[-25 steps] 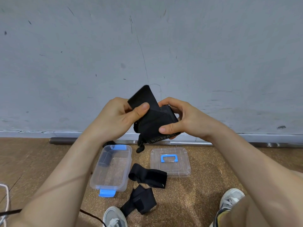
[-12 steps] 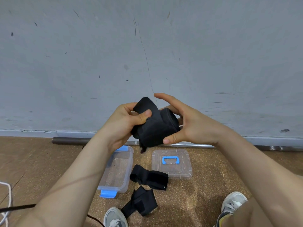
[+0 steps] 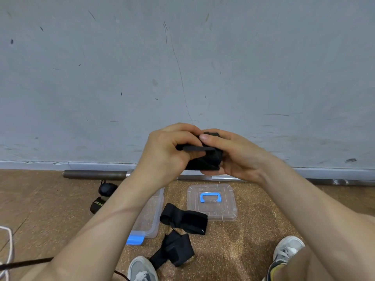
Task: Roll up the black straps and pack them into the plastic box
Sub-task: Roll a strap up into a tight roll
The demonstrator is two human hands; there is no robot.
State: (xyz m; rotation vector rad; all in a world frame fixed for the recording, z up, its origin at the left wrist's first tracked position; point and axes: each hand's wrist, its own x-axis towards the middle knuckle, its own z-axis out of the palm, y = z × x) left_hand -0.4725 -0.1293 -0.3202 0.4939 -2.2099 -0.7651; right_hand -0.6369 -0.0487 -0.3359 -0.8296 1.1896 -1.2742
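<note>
The flap that stood up a second ago is folded flat now: black strap (image 3: 205, 164) bundled tight in mid-air, left hand (image 3: 166, 153) and right hand (image 3: 235, 157) both clamped round it. Roll looks nearly finished, and the plastic box (image 3: 154, 220) waits open on the floor below.

Our left hand (image 3: 168, 153) and right hand (image 3: 235, 157) hide most of the black strap (image 3: 205, 162); our forearm (image 3: 121, 211) covers much of the plastic box (image 3: 155, 216).

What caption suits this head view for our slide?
Left hand and right hand grip a black strap; plastic box, lid and two loose straps lie below.
</note>
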